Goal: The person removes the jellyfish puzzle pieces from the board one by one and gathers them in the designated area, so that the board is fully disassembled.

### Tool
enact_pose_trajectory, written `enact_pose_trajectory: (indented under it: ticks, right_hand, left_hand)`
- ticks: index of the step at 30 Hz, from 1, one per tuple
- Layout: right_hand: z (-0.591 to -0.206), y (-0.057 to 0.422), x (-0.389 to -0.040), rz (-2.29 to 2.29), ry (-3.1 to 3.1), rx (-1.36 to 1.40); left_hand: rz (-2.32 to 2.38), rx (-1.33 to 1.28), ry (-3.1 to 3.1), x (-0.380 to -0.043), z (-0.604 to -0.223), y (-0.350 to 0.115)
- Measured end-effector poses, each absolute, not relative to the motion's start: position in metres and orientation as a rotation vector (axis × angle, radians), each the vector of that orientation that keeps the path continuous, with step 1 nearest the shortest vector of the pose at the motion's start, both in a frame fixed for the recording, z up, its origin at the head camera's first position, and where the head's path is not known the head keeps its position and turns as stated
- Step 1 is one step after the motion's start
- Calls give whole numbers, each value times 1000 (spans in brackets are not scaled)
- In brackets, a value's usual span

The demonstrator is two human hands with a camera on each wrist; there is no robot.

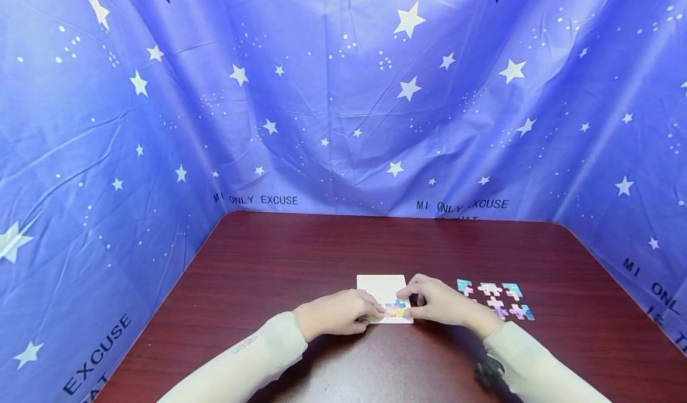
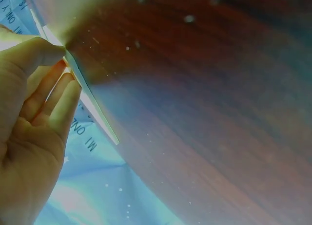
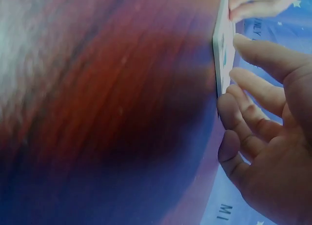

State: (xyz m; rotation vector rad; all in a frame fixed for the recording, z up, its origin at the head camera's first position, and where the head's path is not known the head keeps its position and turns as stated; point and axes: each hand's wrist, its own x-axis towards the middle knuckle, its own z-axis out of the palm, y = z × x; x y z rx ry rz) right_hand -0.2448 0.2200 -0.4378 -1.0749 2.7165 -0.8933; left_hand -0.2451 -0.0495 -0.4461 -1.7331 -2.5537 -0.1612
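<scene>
A small white puzzle tray (image 1: 374,284) lies flat on the table, with colourful jigsaw pieces (image 1: 395,311) filling part of its near side. My left hand (image 1: 339,312) lies over the tray's left near corner, fingertips resting on the pieces. In the left wrist view, its thumb (image 2: 52,50) is right at the tray's edge. From the right, my right hand (image 1: 444,300) reaches over the tray, index finger and thumb apart and touching around the blue and yellow pieces. The right wrist view shows the other fingers (image 3: 239,120) loosely bent beside the tray.
Several loose jigsaw pieces (image 1: 490,289) lie on the dark red table (image 1: 268,254) to the right of the tray, partly behind my right hand. A purple star-printed cloth (image 1: 333,105) hangs around the table's back and sides.
</scene>
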Motion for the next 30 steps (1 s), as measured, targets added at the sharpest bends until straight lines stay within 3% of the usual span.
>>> enact_pose_trajectory:
  ticks: [30]
  right_hand:
    - [-445, 212, -246, -920, 2699, -1052]
  left_hand:
    - [-60, -1713, -2521, -242, -444, -46]
